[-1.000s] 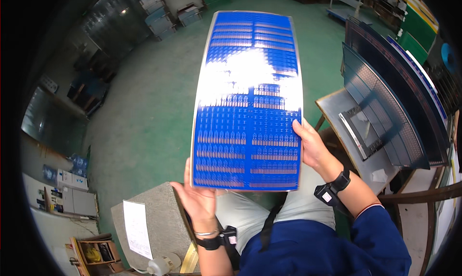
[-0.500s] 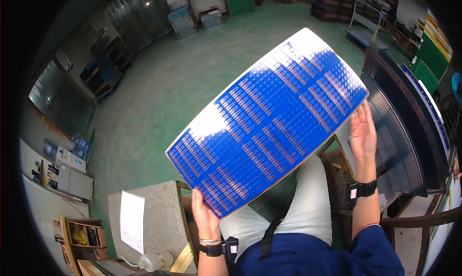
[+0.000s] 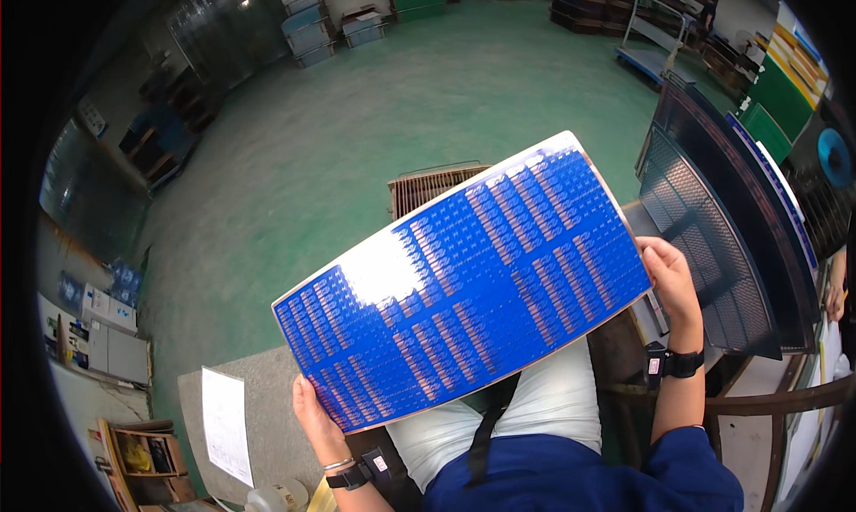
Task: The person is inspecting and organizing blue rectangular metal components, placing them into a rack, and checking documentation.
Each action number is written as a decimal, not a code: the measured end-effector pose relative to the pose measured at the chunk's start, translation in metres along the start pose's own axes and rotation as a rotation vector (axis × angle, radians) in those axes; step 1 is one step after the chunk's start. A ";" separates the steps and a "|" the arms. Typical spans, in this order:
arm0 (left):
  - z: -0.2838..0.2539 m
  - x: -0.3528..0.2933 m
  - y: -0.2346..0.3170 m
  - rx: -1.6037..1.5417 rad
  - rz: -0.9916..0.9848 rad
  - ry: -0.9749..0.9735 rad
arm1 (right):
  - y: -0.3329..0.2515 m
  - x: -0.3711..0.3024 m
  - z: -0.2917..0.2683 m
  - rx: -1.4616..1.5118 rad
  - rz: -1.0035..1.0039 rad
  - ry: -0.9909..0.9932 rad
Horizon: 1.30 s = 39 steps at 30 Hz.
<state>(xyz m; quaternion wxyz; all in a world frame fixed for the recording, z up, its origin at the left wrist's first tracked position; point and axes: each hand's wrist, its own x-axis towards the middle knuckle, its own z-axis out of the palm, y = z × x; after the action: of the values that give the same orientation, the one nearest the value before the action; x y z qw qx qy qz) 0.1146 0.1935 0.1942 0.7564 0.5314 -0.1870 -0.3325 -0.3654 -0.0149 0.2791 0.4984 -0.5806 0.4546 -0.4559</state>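
A large blue circuit board panel [image 3: 499, 284] with rows of copper-coloured patterns is held tilted over my lap, its right end farther away. Bright glare covers part of its left half. My left hand [image 3: 316, 416] grips the near left corner, thumb at the edge and fingers hidden underneath. At the right end, my right hand [image 3: 670, 276] is closed on the edge, thumb on top and fingers curled. Just beyond the panel's far edge, a brown slatted rack [image 3: 434, 182] shows in part.
Dark perforated panels [image 3: 704, 227] stand upright close on my right. A grey tabletop [image 3: 259, 369] at left bears a white paper sheet [image 3: 225, 423] and a plastic bottle [image 3: 276, 496]. Another person's hand [image 3: 836, 289] shows at the far right. A blue trolley [image 3: 646, 61] stands farther back.
The panel has come down and nearer, turning flatter and more level. My right hand has gone from extended fingers at the edge to a thumb-on-top grip. The slatted rack has come into view.
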 end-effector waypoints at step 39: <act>0.049 0.015 0.038 0.048 0.338 -0.184 | 0.039 0.037 0.035 0.517 -0.071 -0.142</act>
<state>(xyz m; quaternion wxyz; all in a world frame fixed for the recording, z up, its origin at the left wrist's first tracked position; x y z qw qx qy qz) 0.1055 0.1577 0.2468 0.7682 0.4779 -0.3497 -0.2434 -0.3273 -0.0495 0.2398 0.6445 -0.4798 0.2664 -0.5323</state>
